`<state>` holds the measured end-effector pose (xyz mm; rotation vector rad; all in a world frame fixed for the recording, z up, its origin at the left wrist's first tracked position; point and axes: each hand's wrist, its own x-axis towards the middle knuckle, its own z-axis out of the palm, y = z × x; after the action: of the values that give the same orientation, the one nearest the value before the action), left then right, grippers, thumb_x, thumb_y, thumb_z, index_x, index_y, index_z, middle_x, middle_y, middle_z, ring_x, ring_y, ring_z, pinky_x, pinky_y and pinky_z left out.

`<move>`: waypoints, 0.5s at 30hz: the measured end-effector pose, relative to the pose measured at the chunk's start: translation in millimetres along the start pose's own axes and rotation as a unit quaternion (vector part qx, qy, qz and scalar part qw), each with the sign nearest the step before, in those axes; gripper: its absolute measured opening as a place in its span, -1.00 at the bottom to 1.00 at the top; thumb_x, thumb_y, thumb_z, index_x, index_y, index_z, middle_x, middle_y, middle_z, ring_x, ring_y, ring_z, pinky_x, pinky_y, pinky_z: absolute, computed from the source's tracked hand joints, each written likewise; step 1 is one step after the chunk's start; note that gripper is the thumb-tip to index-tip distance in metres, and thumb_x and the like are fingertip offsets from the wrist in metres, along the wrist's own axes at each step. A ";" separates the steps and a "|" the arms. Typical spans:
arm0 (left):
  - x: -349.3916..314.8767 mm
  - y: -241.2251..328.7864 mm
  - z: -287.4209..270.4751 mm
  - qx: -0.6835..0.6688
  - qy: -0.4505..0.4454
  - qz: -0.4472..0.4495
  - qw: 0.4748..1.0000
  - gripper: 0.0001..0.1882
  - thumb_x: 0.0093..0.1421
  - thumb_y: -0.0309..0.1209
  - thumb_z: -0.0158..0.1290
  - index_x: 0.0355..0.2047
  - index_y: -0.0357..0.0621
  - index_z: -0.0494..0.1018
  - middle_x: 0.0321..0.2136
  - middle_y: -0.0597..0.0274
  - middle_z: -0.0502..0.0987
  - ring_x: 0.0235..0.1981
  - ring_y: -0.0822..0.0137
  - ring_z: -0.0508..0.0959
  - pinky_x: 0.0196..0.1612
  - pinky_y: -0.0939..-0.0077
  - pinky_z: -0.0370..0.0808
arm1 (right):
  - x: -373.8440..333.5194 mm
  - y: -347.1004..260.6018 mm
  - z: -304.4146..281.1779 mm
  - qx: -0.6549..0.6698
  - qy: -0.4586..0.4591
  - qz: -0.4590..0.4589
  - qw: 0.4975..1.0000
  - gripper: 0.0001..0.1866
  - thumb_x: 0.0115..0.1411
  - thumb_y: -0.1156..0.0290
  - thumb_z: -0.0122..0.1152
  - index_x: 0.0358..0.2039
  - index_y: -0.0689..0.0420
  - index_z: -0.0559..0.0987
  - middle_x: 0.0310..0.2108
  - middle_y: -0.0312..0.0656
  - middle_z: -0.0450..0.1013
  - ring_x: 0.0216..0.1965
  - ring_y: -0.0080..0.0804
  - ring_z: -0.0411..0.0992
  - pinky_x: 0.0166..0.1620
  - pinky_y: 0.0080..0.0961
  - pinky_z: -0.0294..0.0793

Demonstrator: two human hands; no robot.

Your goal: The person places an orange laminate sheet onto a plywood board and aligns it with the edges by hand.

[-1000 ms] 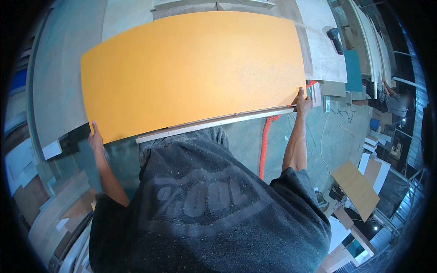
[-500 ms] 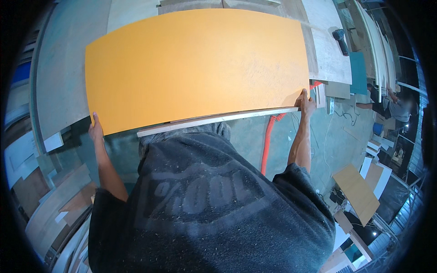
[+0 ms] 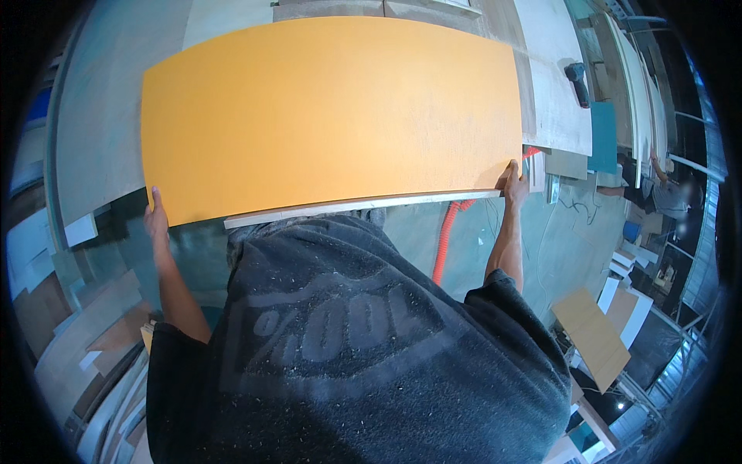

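Observation:
A large yellow-orange panel lies nearly flat before me, its near edge close to my waist. My left hand is closed on the near left corner, thumb on top and fingers hidden beneath. At the near right corner my right hand grips the panel likewise, thumb over the upper face. Along the near edge, just under the panel, runs a pale wooden strip. Scuffs or dust mark the right part of the yellow-orange surface.
Grey-white boards of the worktop extend past the panel. A dark power tool lies at the right. An orange hose hangs near my right forearm. Cut boards are stacked lower left; a tan board leans lower right. Another person is far right.
Both hands keep their grip on the panel's near corners. The whole view has shifted and turned slightly, and the panel stays almost in the same place before me.

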<state>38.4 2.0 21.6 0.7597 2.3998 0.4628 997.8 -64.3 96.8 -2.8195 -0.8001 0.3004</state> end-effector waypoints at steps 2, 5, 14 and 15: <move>3.3 -13.7 -13.1 0.044 -0.005 0.006 0.999 0.31 0.17 0.60 -0.05 0.39 -0.54 0.24 0.37 -0.36 0.33 0.43 -0.16 0.31 0.46 0.13 0.24 | -1.5 -6.7 1.8 -0.005 -0.016 0.002 1.000 0.17 0.22 -0.57 -0.04 0.20 0.49 0.51 0.15 0.39 0.50 0.25 0.27 0.45 0.30 -0.02 0.40; 0.4 -17.9 -19.4 0.049 0.003 -0.001 0.999 0.31 0.18 0.60 -0.09 0.41 -0.53 0.21 0.40 -0.36 0.29 0.46 -0.17 0.27 0.48 0.12 0.20 | -6.2 -12.1 2.6 -0.008 -0.022 0.002 1.000 0.17 0.22 -0.57 -0.06 0.24 0.45 0.49 0.19 0.38 0.47 0.28 0.26 0.43 0.31 0.00 0.38; 6.0 -27.8 -30.4 0.070 -0.030 0.010 0.997 0.29 0.19 0.62 -0.15 0.41 -0.48 0.23 0.41 -0.36 0.27 0.47 -0.18 0.25 0.49 0.07 0.18 | -7.4 -21.1 -0.5 -0.038 -0.062 0.009 0.997 0.12 0.22 -0.60 -0.12 0.29 0.28 0.51 0.25 0.29 0.45 0.30 0.22 0.41 0.33 0.02 0.36; 15.3 -31.9 -37.1 0.088 -0.029 0.016 0.996 0.30 0.19 0.62 -0.16 0.41 -0.48 0.23 0.41 -0.37 0.27 0.47 -0.18 0.25 0.49 0.07 0.18 | -7.1 -23.5 1.5 -0.034 -0.067 0.014 0.997 0.11 0.23 -0.60 -0.13 0.29 0.26 0.51 0.24 0.28 0.46 0.30 0.22 0.41 0.33 0.03 0.36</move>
<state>-7.7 -18.9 28.9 0.8774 2.3983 0.2405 979.9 -48.3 102.1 -2.9005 -0.8120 0.4814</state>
